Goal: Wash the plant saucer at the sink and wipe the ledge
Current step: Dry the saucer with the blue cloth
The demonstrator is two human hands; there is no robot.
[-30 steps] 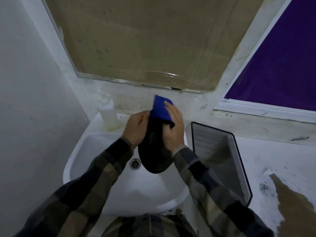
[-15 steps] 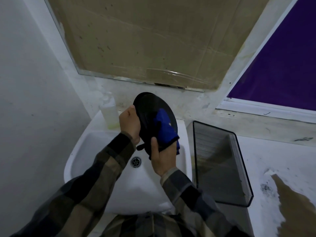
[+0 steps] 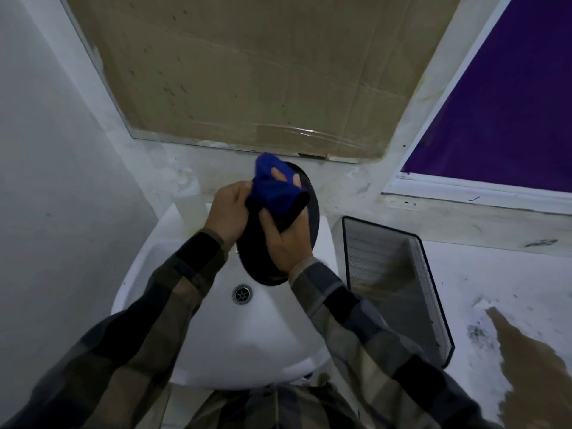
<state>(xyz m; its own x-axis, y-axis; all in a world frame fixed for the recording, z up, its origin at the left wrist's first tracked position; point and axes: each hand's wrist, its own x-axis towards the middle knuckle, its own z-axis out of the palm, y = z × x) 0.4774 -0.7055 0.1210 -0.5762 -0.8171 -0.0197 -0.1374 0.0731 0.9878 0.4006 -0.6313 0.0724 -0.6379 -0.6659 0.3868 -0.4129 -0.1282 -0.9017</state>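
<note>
A black round plant saucer (image 3: 257, 261) is held on edge above the white sink (image 3: 216, 329). My left hand (image 3: 227, 212) grips the saucer's left rim. My right hand (image 3: 286, 243) holds a blue and black cloth (image 3: 274, 190) wrapped over the saucer's upper part, with fingertips showing through the folds near the top. The saucer's middle is hidden behind my right hand and the cloth. The drain (image 3: 242, 294) lies just below the saucer's lower edge.
A clear soap bottle (image 3: 192, 202) stands at the sink's back left corner. A black mesh tray (image 3: 393, 283) leans right of the sink. The stained white ledge (image 3: 483, 224) runs under a purple window (image 3: 507, 113). Cardboard (image 3: 253, 69) covers the mirror above.
The saucer has turned and dropped lower over the basin. My right hand has moved the cloth from the saucer's lower face up to its top rim.
</note>
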